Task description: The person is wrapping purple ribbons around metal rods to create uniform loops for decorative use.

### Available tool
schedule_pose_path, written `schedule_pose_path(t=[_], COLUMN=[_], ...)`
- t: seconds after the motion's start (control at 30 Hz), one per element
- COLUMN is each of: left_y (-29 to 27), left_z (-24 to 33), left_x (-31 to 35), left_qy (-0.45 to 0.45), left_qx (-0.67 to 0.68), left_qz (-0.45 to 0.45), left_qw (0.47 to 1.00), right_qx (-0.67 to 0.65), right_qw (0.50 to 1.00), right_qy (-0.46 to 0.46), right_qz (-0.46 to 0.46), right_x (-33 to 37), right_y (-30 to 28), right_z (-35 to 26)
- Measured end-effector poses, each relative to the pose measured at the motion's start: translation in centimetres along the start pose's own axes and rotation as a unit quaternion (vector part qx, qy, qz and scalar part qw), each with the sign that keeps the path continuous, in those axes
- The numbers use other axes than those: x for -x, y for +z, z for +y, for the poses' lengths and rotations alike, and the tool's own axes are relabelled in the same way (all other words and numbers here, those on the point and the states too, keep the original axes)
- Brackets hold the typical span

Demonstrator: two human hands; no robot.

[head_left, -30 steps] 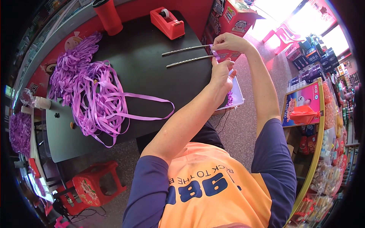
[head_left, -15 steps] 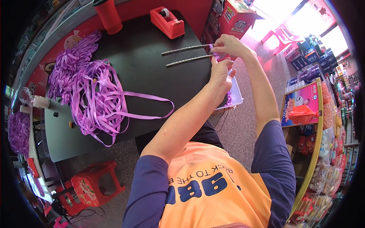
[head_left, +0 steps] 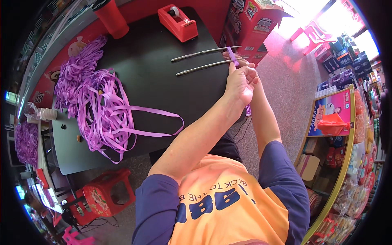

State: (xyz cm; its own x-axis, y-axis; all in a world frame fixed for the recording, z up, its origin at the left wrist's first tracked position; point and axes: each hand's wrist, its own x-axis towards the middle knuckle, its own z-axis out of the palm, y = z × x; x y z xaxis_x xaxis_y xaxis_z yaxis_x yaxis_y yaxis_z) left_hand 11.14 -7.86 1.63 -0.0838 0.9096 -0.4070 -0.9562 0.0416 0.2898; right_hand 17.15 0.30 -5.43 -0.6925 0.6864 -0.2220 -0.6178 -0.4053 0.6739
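Speckled floor [head_left: 286, 94] surrounds a smooth black table [head_left: 151, 85] with rounded corners, seen from the head. Two slim metal rods [head_left: 200, 68], twisted like rope, jut side by side over its far right edge. Glossy purple ribbon [head_left: 231, 52] spans them near their right ends. Left hand [head_left: 241, 85] sits palm up beside the lower rod, its thumb at the ribbon and the other fingers curled together. Right hand [head_left: 243, 62] is partly hidden behind it, close to the rod ends; I cannot tell whether either hand's fingers are clamped on the ribbon. A loose, looping purple heap [head_left: 104, 110] covers the table's left side, one flat loop trailing right. Beyond stand a hard red dispenser [head_left: 178, 25] and a red cylindrical tumbler [head_left: 111, 19].
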Motion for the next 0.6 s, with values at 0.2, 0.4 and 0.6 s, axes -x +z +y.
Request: schedule_pose_path(t=[0.2,0.4,0.6], left_y=[-0.2,-0.2,-0.2], left_z=[-0.2,-0.3,0.1], left_x=[0.0,0.0,0.3], left_qy=[0.001,-0.005,-0.002], left_qx=[-0.01,-0.009,-0.013], left_qz=[0.0,0.002,0.0], left_qw=[1.0,1.0,1.0], right_qx=[0.075,0.449,0.688], right_qw=[0.996,0.861,0.713], right_qy=[0.027,0.158,0.121], right_qz=[-0.034,0.181,0.057], right_x=[-2.3,-5.2,-3.7], right_y=[-2.0,1.2,3.9], right_z=[-1.7,-6.1,-3.5])
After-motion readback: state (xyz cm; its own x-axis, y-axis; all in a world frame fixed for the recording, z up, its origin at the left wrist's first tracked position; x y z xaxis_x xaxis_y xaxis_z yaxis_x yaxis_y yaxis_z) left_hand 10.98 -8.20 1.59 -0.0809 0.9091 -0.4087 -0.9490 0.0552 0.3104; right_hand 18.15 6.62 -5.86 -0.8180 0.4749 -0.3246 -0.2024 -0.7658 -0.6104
